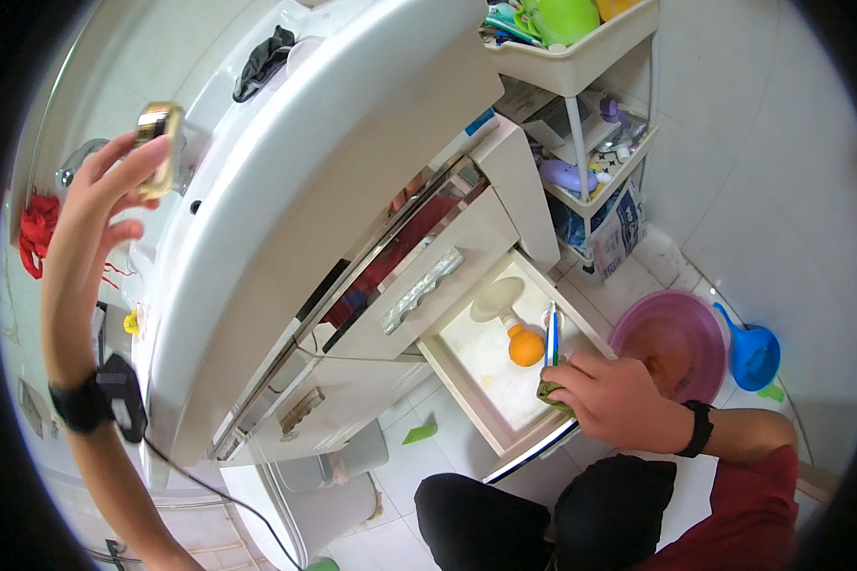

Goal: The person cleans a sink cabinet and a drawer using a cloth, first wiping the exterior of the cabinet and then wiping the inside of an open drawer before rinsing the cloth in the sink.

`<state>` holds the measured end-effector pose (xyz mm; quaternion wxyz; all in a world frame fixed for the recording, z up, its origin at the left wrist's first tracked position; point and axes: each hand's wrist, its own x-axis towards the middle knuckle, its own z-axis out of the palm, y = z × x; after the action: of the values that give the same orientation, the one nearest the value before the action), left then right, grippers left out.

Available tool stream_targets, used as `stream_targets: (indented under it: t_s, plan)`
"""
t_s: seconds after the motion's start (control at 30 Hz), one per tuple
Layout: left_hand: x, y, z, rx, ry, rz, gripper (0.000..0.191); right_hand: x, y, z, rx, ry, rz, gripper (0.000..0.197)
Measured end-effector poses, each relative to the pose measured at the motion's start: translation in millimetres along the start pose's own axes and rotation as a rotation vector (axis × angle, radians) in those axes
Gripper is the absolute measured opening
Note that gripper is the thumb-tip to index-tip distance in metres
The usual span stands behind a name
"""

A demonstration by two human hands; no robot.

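Observation:
My left hand (107,193) is raised over the white washbasin (207,143) at the left, its fingers on a gold-coloured case or box (161,150). My right hand (603,392) holds a crumpled olive-green cloth (553,392) at the front right side of the pulled-out drawer (500,440). Inside the drawer lie an orange rubber bulb (526,347) joined to a pale funnel-shaped part (498,300), and a blue and white tube or packet (552,335) close to my right fingertips. Whether my right hand touches that tube is unclear.
A pink basin (700,335) with murky water and a blue dipper (755,357) stand on the tiled floor at right. Behind them is a tiered white trolley (578,68) holding assorted items. A dark cloth (263,63) lies on the washbasin. A cable (207,489) runs at lower left.

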<state>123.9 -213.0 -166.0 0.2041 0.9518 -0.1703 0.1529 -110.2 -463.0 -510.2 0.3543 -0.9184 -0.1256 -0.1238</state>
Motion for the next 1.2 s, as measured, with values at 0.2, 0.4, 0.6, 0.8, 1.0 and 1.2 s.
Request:
stream_targets:
  t_s: [0.2, 0.4, 0.6, 0.8, 1.0, 1.2]
  plan:
    - [57, 15, 25, 0.182, -0.239, -0.074, 0.083, 1, 0, -5, -0.001, -0.052, 0.006, 0.017]
    - [65, 22, 42, 0.138, -0.325, 0.097, 0.086, 1, 1, -1, -0.025, -0.022, -0.006, 0.017]
    - [83, 28, 62, 0.179, -0.291, 0.183, 0.082, 2, -3, 0, 0.022, 0.002, 0.067, 0.018]
    - [103, 29, 73, 0.105, -0.402, 0.192, 0.083, 1, -5, 2, 0.024, 0.023, 0.073, 0.018]
    - [102, 18, 80, -0.054, -0.347, 0.328, 0.086, 1, -5, 2, 0.030, 0.066, 0.046, 0.016]
    - [100, 18, 78, -0.167, -0.399, 0.219, 0.095, 2, -4, 3, 0.052, 0.090, 0.021, 0.016]
